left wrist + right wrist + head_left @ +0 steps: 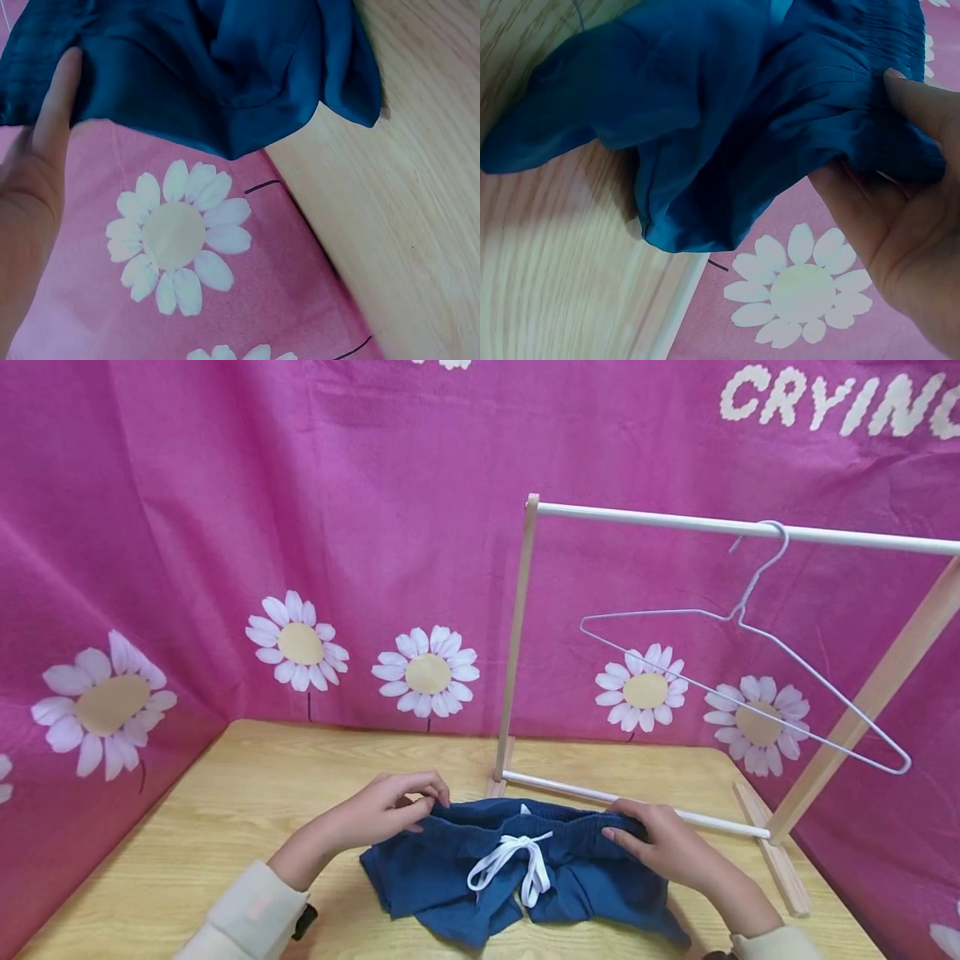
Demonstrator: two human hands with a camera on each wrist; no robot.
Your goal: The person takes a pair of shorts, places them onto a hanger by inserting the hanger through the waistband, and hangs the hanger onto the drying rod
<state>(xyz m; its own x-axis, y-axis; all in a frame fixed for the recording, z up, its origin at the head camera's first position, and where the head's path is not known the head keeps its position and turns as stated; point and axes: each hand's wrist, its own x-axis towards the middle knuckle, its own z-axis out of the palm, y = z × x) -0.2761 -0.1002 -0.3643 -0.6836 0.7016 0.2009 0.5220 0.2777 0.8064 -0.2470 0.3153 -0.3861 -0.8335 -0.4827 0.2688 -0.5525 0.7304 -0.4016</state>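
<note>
A pair of dark blue shorts (450, 881) hangs by its gathered waistband between both hands, low over the front of the wooden table. White drawstrings (517, 860) are tied in a bow at its front. My left hand (382, 810) pinches the left end of the waistband; in the left wrist view one finger lies along the cloth. At the other end, my right hand (663, 843) grips the waistband, thumb on the front and fingers behind, as the right wrist view shows. The waist opening gapes slightly toward the head camera.
Behind the shorts on the right stands a rack with wooden posts (517, 643) and a white top rail (645, 518). A wire hanger (701, 683) hangs from that rail. The wooden table (300, 768) backs onto a pink curtain (360, 510) printed with daisies.
</note>
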